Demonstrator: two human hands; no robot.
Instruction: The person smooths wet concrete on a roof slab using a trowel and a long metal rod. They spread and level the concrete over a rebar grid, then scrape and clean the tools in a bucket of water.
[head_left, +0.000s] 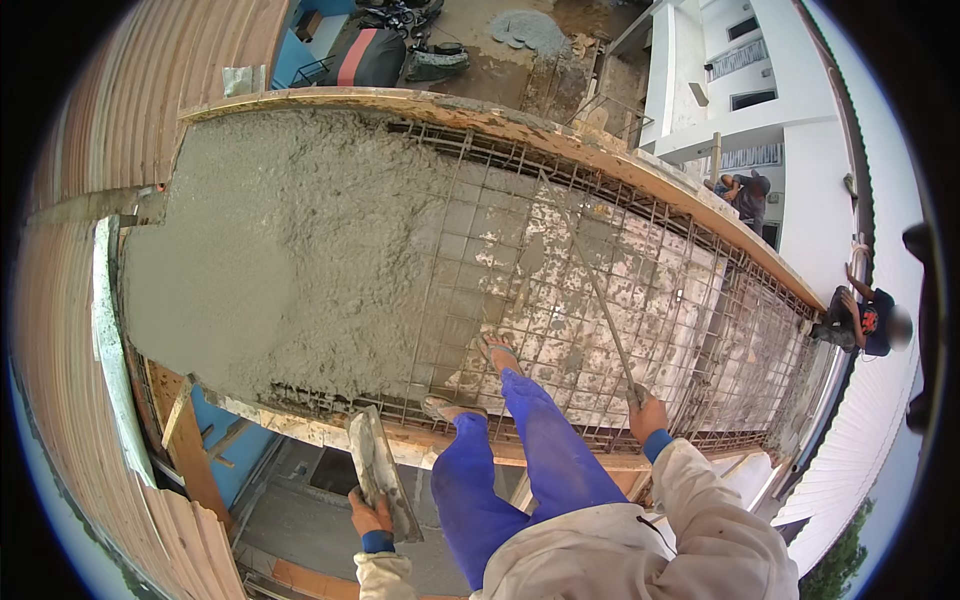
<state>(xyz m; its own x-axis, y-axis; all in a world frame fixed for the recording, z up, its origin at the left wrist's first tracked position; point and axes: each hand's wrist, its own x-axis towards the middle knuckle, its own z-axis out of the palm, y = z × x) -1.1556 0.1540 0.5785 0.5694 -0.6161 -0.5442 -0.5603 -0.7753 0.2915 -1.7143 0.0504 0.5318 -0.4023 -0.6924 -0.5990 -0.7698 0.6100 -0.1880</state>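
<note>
My left hand (372,515) is closed around a long, concrete-smeared float (372,455), held beyond the near edge of the slab. In my right hand (648,418) is one end of a long thin rod (600,290). The rod slants away to the far left over the steel rebar grid (650,310); whether its far tip touches the bars I cannot tell. Wet grey concrete (330,230) covers the slab's left part, smooth at the far left and rough nearer the grid. My sandalled feet (498,352) stand at the near side, by the grid and the edge board.
Wooden form boards (480,112) edge the slab, with a drop beyond both long sides. Corrugated roofing (140,130) lies to the left. One person (870,318) sits at the right end, and another person (745,193) is beyond the far board. Motorbikes (430,50) stand below.
</note>
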